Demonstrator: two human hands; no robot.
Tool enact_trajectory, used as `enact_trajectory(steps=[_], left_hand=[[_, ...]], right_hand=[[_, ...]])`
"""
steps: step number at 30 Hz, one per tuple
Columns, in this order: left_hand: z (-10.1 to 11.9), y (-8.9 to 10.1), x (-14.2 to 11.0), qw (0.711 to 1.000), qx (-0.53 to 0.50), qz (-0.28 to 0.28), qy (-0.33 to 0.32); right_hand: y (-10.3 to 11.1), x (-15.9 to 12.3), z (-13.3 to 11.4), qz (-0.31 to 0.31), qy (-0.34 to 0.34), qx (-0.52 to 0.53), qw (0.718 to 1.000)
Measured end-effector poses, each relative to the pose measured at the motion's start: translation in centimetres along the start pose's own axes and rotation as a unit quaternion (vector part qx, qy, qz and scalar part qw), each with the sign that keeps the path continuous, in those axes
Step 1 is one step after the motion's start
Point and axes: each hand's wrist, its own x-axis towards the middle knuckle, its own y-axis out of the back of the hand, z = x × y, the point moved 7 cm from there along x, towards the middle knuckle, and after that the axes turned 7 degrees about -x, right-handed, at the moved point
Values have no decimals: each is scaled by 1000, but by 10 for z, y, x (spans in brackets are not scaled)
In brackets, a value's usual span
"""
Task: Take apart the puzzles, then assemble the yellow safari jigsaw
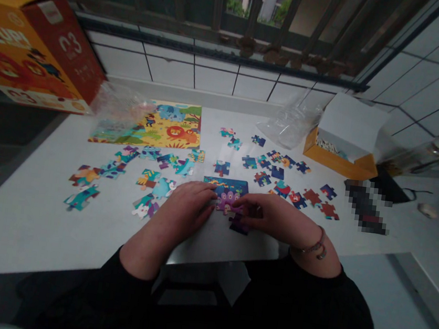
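A partly joined jigsaw puzzle [226,187], dark blue with a purple octopus on it, lies on the white counter [122,248] between my hands. My left hand [195,204] rests at its left edge, fingers laid out flat with the tips on the joined part. On the other side my right hand [263,214] is closed, its thumb and fingers pinched on a dark purple puzzle piece [239,229] at the lower right of the puzzle. The fingers hide much of that piece. Just above the puzzle lies a loose blue piece [221,168].
Loose pieces [157,184] spread to the left, and more pieces [278,171] to the right. A lion picture board [179,128] lies under plastic wrap [118,111]. An orange box [69,57] stands left; an open box [339,159] and clear bag [290,122] sit right.
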Motion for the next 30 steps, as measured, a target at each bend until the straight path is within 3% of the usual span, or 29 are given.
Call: enact_trajectory(steps=[4, 9, 16, 20, 24, 27, 30], left_hand=[[1, 1, 0, 1000, 0, -5, -3], [2, 2, 1, 1000, -1, -10, 4], [-2, 0, 0, 1000, -8, -10, 3], [-2, -1, 1, 1000, -6, -17, 1], [2, 3, 2, 1000, 7, -17, 2], [3, 5, 2, 999, 28, -26, 9], [6, 3, -1, 999, 33, -16, -4]], right_hand=[[13, -12, -1, -13, 3, -35, 999], [27, -21, 15, -1, -52, -50, 997], [25, -14, 19, 29, -24, 101, 994], [25, -12, 19, 8, -81, 90, 993], [31, -8, 26, 65, -137, 6, 988], [31, -5, 24, 85, -126, -39, 988], [26, -5, 17, 39, -106, -57, 992]])
